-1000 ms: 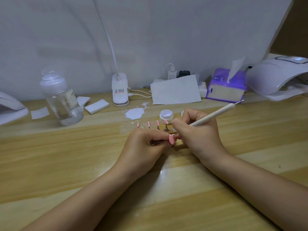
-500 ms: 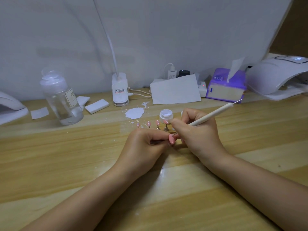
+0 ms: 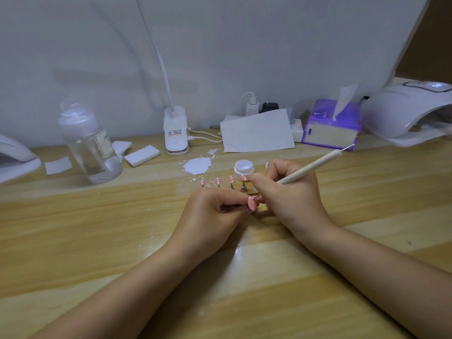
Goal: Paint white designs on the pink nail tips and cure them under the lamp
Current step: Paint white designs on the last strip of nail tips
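Fingers of the left hand [image 3: 210, 211] curl around a thin stand whose top carries a pink nail tip [image 3: 252, 204], held low over the wooden table [image 3: 97, 241] near its middle. The tip is glossy, oval and turned toward the camera; whether any white marks sit on it cannot be told. The right hand [image 3: 291, 199] pinches a pale dotting pen [image 3: 310, 167] between thumb and fingers, its rear end pointing up and to the right and its fine metal point touching, or just beside, the upper edge of the held tip. The two hands meet at that point, and both forearms rest on the table.

Just behind the hands stand four more pink nail tips [image 3: 222, 181] in a row on small stands, each bearing white dots. The rightmost stands directly in front of a small open jar of white gel [image 3: 243, 168], which the right hand's knuckles partly hide. Left of the jar lies a white smear [image 3: 197, 165] on the table. Farther back are a clear bottle [image 3: 89, 143], a white sponge block [image 3: 141, 156], a clip lamp base [image 3: 176, 130], a sheet of paper [image 3: 256, 130], a purple tissue pack [image 3: 330, 126] and, at far right, a white curing lamp [image 3: 408, 108].
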Motion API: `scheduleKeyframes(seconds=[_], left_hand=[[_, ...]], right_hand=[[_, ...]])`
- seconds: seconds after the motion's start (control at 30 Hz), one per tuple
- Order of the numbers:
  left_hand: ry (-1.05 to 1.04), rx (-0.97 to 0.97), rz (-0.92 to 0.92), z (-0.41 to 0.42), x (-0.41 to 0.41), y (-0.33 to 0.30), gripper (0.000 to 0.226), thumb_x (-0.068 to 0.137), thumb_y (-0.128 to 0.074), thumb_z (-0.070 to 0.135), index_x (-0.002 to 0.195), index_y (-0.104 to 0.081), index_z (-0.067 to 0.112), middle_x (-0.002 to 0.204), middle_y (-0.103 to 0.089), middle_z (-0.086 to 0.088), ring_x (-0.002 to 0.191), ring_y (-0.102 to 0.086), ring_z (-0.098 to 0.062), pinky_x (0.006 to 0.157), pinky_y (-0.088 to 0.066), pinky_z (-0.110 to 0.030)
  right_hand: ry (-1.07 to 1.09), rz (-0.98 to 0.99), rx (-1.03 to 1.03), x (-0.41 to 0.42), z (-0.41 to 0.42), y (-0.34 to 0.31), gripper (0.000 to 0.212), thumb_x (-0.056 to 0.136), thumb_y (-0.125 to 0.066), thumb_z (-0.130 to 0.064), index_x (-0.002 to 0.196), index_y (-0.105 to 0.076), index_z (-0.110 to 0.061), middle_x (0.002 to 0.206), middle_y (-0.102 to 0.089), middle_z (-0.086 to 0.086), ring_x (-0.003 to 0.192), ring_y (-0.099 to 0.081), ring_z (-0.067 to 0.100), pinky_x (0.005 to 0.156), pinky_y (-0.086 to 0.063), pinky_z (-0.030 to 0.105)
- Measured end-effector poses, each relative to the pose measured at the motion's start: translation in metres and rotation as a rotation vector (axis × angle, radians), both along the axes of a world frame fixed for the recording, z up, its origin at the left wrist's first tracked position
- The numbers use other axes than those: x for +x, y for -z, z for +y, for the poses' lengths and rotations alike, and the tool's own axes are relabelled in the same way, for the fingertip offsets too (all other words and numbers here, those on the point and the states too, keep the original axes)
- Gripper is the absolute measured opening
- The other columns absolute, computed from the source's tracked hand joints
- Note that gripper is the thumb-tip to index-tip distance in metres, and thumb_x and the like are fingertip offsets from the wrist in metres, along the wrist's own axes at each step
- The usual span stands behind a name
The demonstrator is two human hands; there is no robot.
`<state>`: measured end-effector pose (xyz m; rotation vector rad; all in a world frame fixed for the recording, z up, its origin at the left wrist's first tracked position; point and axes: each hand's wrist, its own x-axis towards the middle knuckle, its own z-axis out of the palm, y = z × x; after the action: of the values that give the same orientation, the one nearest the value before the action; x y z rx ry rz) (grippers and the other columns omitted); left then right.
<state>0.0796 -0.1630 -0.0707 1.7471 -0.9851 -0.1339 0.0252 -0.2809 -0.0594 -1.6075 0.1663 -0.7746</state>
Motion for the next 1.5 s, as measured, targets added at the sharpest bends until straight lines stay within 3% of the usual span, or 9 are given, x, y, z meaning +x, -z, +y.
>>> scheduleKeyframes(seconds=[0.17,0.33,0.5,0.67,0.83,1.0,1.2,1.3,1.5], left_hand=[[0.011,-0.006,0.005,-0.0001,0.0003,0.0008,0.017,0.077,-0.066,-0.004,0.079,-0.075,0.01,0.07,-0.067,0.025,0.074,-0.055,0.021,0.069,-0.038,0.0],[0.003,-0.002,-0.032,0.0,-0.0011,0.0002,0.016,0.078,-0.065,-0.006,0.078,-0.075,0.007,0.079,-0.07,0.011,0.072,-0.05,0.026,0.072,-0.03,0.007],[0.006,0.005,-0.007,0.0004,-0.0008,0.0,0.018,0.078,-0.065,-0.005,0.08,-0.075,0.009,0.082,-0.068,0.023,0.073,-0.053,0.023,0.07,-0.036,0.002],[0.003,0.017,-0.003,0.0005,-0.001,-0.0005,0.016,0.078,-0.065,-0.004,0.08,-0.075,0.008,0.086,-0.067,0.024,0.072,-0.052,0.023,0.067,-0.036,0.001],[-0.004,0.01,0.002,0.0003,-0.001,0.0001,0.015,0.078,-0.066,-0.004,0.081,-0.075,0.008,0.084,-0.072,0.01,0.072,-0.053,0.022,0.068,-0.037,0.001],[0.002,0.017,0.007,0.0,-0.0004,0.0002,0.017,0.078,-0.064,-0.006,0.08,-0.075,0.007,0.085,-0.069,0.021,0.072,-0.053,0.023,0.067,-0.037,0.0],[0.001,0.013,-0.003,-0.0004,-0.0007,0.0002,0.015,0.078,-0.065,-0.005,0.081,-0.075,0.006,0.087,-0.069,0.019,0.072,-0.052,0.024,0.066,-0.036,0.001],[-0.005,0.018,-0.023,0.0001,-0.0011,-0.0001,0.016,0.078,-0.065,-0.004,0.082,-0.075,0.007,0.086,-0.072,0.01,0.074,-0.052,0.024,0.068,-0.036,0.002],[0.004,0.015,-0.013,0.0001,-0.0008,0.0005,0.015,0.079,-0.065,-0.005,0.082,-0.075,0.006,0.087,-0.07,0.015,0.075,-0.052,0.024,0.068,-0.036,0.001]], right_hand=[[-0.01,-0.001,0.009,-0.0003,0.0002,-0.0004,0.046,0.076,-0.059,0.009,0.046,-0.032,-0.012,0.028,-0.035,-0.009,0.029,-0.046,0.002,0.041,-0.04,0.018],[0.005,-0.001,0.004,-0.0011,0.0007,-0.0005,0.048,0.077,-0.06,0.007,0.045,-0.031,-0.013,0.028,-0.034,-0.01,0.028,-0.044,0.002,0.042,-0.041,0.019],[0.0,0.0,0.001,-0.0007,0.0006,-0.001,0.048,0.077,-0.06,0.008,0.044,-0.031,-0.013,0.028,-0.035,-0.009,0.028,-0.044,0.002,0.041,-0.041,0.019],[-0.005,0.002,0.007,-0.0011,0.0016,-0.0014,0.046,0.078,-0.059,0.008,0.046,-0.031,-0.012,0.027,-0.035,-0.009,0.028,-0.045,0.001,0.04,-0.041,0.017],[0.022,0.011,-0.002,-0.0007,0.0013,-0.0022,0.045,0.077,-0.06,0.007,0.046,-0.031,-0.011,0.028,-0.034,-0.011,0.028,-0.044,0.001,0.043,-0.042,0.022],[0.014,0.014,-0.006,-0.0015,0.0022,-0.0031,0.044,0.077,-0.058,0.008,0.047,-0.031,-0.01,0.028,-0.034,-0.011,0.027,-0.043,0.0,0.041,-0.041,0.019],[0.011,0.015,0.009,-0.0016,0.0025,-0.0029,0.046,0.078,-0.06,0.007,0.047,-0.031,-0.01,0.028,-0.034,-0.009,0.026,-0.043,0.002,0.041,-0.04,0.021],[0.005,0.013,0.002,-0.0022,0.0025,-0.0029,0.045,0.077,-0.058,0.008,0.047,-0.03,-0.01,0.027,-0.034,-0.009,0.026,-0.042,0.001,0.042,-0.04,0.02],[0.013,0.019,0.003,-0.0021,0.0023,-0.0029,0.044,0.076,-0.058,0.008,0.047,-0.031,-0.011,0.027,-0.035,-0.008,0.027,-0.043,0.002,0.044,-0.041,0.023]])
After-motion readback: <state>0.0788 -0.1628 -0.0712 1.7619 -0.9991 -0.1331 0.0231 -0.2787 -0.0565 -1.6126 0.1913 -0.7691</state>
